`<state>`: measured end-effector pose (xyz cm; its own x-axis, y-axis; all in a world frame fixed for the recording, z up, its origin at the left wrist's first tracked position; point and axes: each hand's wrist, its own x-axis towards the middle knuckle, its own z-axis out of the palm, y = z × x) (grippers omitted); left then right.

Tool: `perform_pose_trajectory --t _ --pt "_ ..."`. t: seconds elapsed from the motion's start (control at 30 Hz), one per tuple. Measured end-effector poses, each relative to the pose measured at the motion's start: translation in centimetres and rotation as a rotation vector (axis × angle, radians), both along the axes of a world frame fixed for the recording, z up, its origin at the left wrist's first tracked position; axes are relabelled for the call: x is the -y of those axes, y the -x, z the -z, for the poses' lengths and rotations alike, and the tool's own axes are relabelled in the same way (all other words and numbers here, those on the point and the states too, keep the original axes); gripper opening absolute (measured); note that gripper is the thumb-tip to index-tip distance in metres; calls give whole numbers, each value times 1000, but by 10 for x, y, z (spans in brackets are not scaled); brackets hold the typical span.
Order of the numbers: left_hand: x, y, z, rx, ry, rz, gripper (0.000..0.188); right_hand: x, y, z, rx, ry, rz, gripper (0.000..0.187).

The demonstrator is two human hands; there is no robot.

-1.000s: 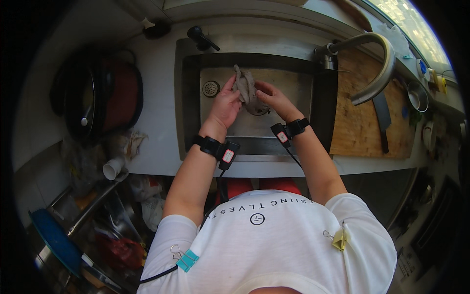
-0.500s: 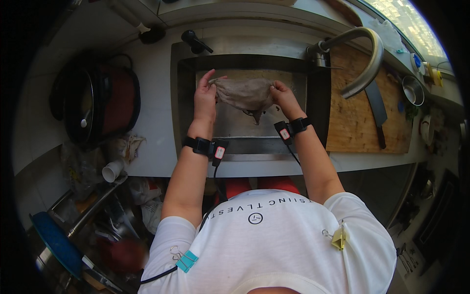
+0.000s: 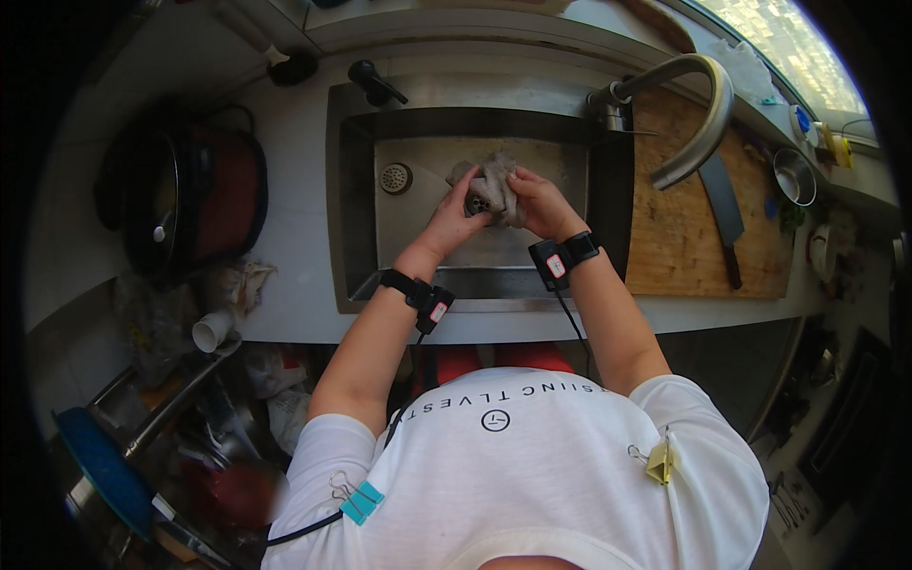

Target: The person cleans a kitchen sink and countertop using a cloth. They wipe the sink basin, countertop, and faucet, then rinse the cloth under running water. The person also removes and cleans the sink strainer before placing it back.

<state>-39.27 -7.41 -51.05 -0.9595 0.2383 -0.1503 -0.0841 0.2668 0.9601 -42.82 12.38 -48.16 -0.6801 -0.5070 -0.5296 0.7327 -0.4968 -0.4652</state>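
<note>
A grey-brown cloth [image 3: 501, 180] is bunched up between my two hands above the steel sink [image 3: 399, 233]. My left hand [image 3: 454, 220] is closed on its left side, thumb and fingers around the folds. From the right, my right hand [image 3: 543, 203] grips the other side, fingers curled against the fabric. A small dark patch with pale marks shows at the cloth's lower left, between the hands; I cannot tell what it is. To the left of the hands, a round drain strainer [image 3: 395, 178] lies in the sink floor.
A curved faucet [image 3: 698, 157] arches over the sink's right side. Beyond it, a cleaver [image 3: 724, 214] lies on a wooden cutting board [image 3: 670, 237], with a metal bowl [image 3: 794, 177] farther right. At left stand a dark red cooker [image 3: 223, 195] and a white cup [image 3: 213, 331].
The cloth was spread between my hands and is now crumpled into a bundle. My left hand has moved right, toward my right hand, uncovering the drain strainer.
</note>
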Motion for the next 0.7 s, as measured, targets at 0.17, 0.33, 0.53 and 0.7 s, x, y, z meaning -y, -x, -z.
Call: perform_pose_trajectory --t 0.17,0.33,0.53,0.7 --pt "9 16 -23 354 -123 2 32 -21 17 -3 -245 -522 -155 27" --pt "14 20 -32 553 -648 -144 25 -18 30 26 -565 -855 -44 27" --pt "25 24 -35 711 -1186 -307 34 24 -8 53 -71 -494 -130 56" --pt "29 15 -22 772 -1212 -410 38 46 -13 51 155 238 -13 65"
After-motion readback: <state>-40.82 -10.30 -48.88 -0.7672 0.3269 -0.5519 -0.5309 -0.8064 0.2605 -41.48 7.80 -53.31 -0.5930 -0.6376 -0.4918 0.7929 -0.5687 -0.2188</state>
